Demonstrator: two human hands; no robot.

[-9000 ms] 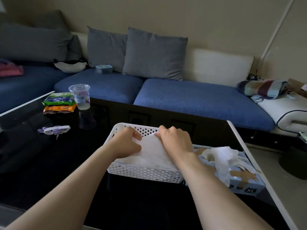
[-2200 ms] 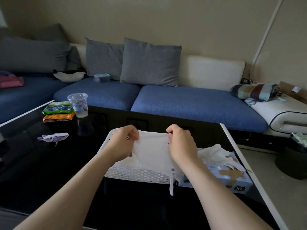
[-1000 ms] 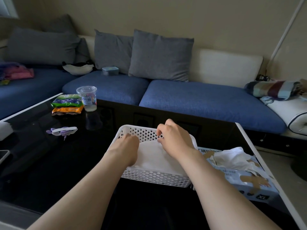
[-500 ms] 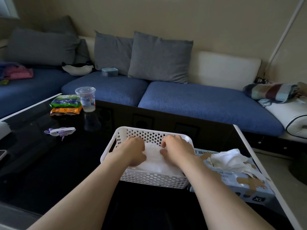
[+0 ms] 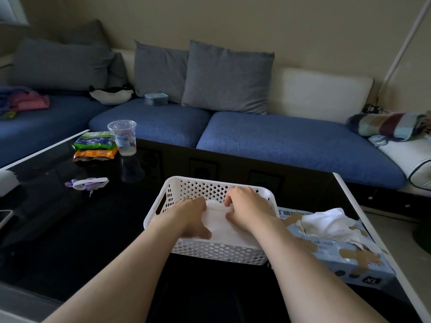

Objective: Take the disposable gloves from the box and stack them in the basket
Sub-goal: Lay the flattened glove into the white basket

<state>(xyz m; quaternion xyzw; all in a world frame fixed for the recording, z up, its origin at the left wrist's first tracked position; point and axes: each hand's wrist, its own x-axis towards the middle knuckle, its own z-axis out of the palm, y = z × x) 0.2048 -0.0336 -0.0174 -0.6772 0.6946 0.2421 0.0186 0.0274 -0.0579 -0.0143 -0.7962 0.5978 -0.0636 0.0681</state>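
White perforated plastic basket, blue cardboard glove box just beside at 3 o'clock along black glass table's edge, open tabletop toward 9 o'clock, left hand pressing white gloves, thumb spread, right hand fingers bent, grip unclear, both still inside as before.

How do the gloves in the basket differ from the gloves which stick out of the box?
The gloves in the basket lie flat and smooth; the gloves at the box are crumpled and bunched. Those in the basket sit below its rim; those at the box rise above its top. The left hand and right hand rest on the basket gloves; nothing touches the box gloves. Both are white.
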